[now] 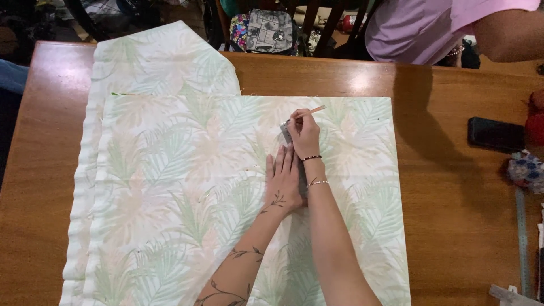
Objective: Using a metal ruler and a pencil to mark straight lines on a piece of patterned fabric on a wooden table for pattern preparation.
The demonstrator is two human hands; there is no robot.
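A pale fabric [170,187] printed with green and peach palm leaves lies spread over the wooden table [447,187]. My left hand [281,181] lies flat on the cloth, fingers together, pressing down a grey ruler-like strip [302,180] that mostly hides beneath both hands. My right hand [304,133] sits just beyond it, closed around a thin light-coloured pencil or chalk stick [313,110] whose lower end meets the fabric beside the strip's far end. Bracelets circle my right wrist.
Another person in a pink shirt [419,25] leans over the table's far right edge. A black phone [496,134], a red object [535,122], a patterned pouch [526,169] and a long ruler [521,238] lie along the right side. Bags and chairs stand behind.
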